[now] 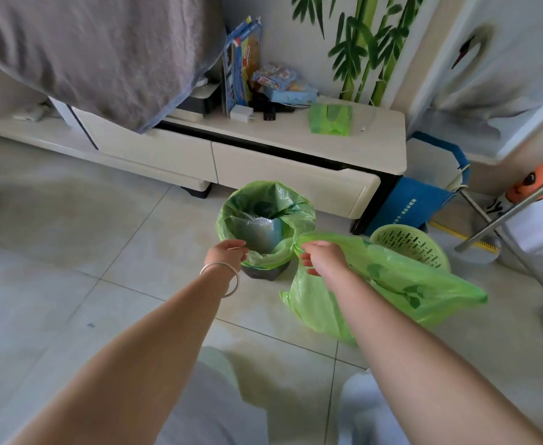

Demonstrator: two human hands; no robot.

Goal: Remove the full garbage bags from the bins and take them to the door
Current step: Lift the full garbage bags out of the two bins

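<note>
Reaching left hand [228, 252] to bin liner [265, 220], right hand [323, 256] gripping bag [392, 284]

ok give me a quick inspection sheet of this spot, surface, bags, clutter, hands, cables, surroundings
surface: pale tiled floor, bare patches, a small dark speck.
job's things: dark bin lined with a green bag, something pale inside; second green bag held beside it.
clutter: green slotted basket lying on the floor; roll of green bags, boxes and packets on the low cabinet.
hands: left hand at the liner rim, grip unclear; right hand pinches the second bag's top.
cables: white charger and black plugs on the cabinet.
surroundings: grey blanket, bamboo wall mural, blue bag.
</note>
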